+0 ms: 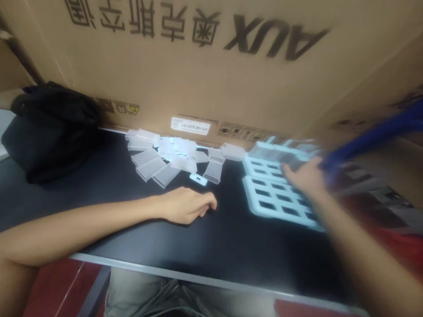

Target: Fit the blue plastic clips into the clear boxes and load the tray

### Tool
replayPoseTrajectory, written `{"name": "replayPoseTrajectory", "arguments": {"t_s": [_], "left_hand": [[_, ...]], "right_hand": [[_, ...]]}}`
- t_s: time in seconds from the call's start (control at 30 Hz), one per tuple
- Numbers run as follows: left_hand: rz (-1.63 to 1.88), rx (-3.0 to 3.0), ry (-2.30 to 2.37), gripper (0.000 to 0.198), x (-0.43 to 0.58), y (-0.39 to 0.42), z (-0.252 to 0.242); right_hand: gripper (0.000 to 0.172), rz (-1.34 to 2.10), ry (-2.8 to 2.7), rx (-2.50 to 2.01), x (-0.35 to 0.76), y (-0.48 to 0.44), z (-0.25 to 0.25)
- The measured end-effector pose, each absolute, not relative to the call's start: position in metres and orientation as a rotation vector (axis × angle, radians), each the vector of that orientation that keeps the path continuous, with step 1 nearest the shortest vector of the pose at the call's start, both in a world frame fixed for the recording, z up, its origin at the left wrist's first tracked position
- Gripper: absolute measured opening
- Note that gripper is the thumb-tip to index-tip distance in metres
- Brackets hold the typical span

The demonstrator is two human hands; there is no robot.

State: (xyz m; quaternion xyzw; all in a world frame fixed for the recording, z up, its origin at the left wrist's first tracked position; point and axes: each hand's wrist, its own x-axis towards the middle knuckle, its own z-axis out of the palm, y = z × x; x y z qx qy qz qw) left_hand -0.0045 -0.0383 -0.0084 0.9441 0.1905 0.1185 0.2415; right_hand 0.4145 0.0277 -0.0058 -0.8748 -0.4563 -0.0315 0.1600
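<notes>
My left hand (187, 204) rests on the dark table in a loose fist, knuckles up. Nothing shows sticking out of it. My right hand (307, 176), smeared by motion, is at the far right part of a light blue plastic rack (264, 210) with rectangular openings. Its thumb points left across the rack; whether the fingers grip anything is unclear. Translucent sleeves stand at the back of the rack. Beyond my left hand lies a spread of flat, clear plastic sleeves (166, 175), with a small light blue piece (198, 178) that has a slot in its middle.
A large cardboard carton (158, 79) with upside-down print walls off the back of the table (214, 246). A black cloth bag (49, 132) sits at the left. At the right runs a blurred blue bar (373, 136). The table's pale front edge (165, 269) crosses above my lap.
</notes>
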Motion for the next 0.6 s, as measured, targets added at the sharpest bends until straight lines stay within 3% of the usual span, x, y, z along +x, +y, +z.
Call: {"name": "replayPoseTrajectory", "arguments": {"t_s": [0.1,0.6], "left_hand": [[0.301,2.638,0.497,0.034,-0.005,-0.039,-0.008],[0.335,2.851,0.470,0.027,-0.005,-0.040,-0.013]], "right_hand": [[0.088,-0.120,-1.342,-2.517,0.418,0.029,-0.007],[0.099,0.028,-1.469,-2.452,0.427,0.018,-0.009]]}}
